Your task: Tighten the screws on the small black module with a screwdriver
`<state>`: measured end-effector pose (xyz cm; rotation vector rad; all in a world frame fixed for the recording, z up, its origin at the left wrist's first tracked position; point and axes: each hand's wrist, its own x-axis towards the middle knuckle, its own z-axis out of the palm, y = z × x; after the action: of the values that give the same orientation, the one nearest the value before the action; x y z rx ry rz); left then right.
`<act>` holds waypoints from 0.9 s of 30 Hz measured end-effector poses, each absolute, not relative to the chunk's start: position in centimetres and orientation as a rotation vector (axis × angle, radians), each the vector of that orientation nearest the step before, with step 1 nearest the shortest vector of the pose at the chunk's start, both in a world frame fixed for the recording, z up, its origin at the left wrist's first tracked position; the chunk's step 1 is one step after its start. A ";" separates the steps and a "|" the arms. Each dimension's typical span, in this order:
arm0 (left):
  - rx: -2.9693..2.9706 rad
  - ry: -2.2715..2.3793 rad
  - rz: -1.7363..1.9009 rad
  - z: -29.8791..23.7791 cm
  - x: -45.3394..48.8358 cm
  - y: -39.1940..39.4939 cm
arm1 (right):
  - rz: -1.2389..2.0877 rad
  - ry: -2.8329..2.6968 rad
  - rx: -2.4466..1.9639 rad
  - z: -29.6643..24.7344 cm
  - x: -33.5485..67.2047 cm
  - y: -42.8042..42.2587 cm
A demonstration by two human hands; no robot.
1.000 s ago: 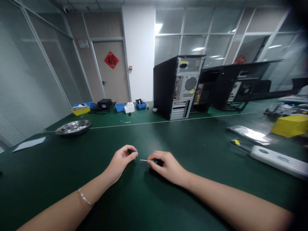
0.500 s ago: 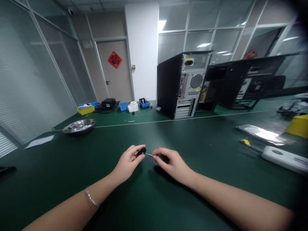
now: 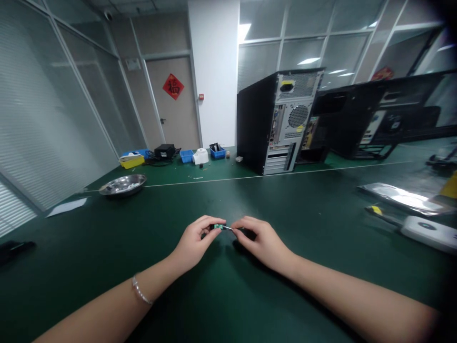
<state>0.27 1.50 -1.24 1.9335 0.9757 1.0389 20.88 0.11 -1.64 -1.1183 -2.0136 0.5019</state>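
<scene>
Head view, green part (image 3: 219, 226), in left grip (image 3: 194, 242)

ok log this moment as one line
left hand: small green-and-black part | right hand: thin pale rod, pointing at part | metal bowl: on table, left

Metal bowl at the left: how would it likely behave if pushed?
The metal bowl looks shiny, so it is probably stiff. Wide and shallow, it would likely slide rather than tip. The pale pieces inside might shift.
</scene>
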 end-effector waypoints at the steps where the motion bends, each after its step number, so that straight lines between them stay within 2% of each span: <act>1: 1.947 0.976 1.042 -1.2 0.3 1.5 | 0.506 -2.016 -1.116 -1.6 20.9 0.1; 15: 1.603 0.974 0.993 -1.3 0.5 1.6 | 0.557 -2.031 -1.012 -1.5 20.8 0.1; 27: 1.648 0.963 1.016 -1.1 0.2 2.0 | 0.541 -1.946 -1.099 -1.8 21.0 0.3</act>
<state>0.23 1.97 -1.09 1.6483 0.9630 1.0156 20.95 0.35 -1.77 -1.0987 -1.9464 0.5414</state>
